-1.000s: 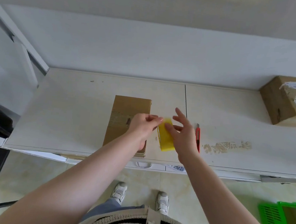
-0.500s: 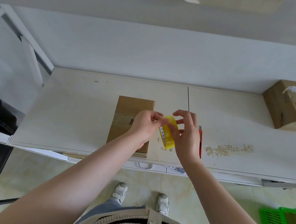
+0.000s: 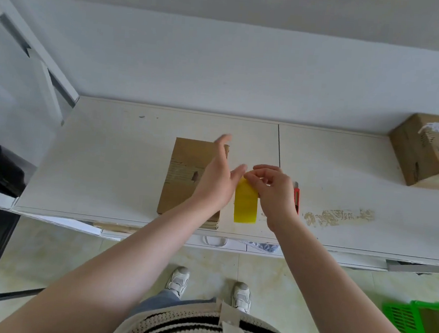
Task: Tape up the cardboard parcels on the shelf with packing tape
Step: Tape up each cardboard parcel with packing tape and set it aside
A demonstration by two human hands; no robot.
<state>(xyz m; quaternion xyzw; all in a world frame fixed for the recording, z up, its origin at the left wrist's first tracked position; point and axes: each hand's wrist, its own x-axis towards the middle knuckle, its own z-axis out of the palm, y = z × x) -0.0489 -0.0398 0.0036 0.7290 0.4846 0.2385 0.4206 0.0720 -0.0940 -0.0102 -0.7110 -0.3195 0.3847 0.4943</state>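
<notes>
A flat cardboard parcel lies on the white shelf, close to its front edge and left of the seam between the two shelf boards. Its long axis runs from the front edge toward the back wall. A torn patch shows on its top face, and its near right corner is hidden under the left forearm.

The left hand hangs over the parcel's right side with fingers straight and spread, gripping nothing; its fingertips are blurred. The right hand is curled, its thumb and fingers pinching the upper end of the yellow packing tape. The tape shows as a yellow band between the two hands, running lengthwise toward the front edge; whether this is the roll seen edge-on or a pulled strip is hard to tell.

A red box cutter lies just right of the right hand, mostly hidden behind it. A second cardboard box sits at the shelf's far right, cut off by the frame.
</notes>
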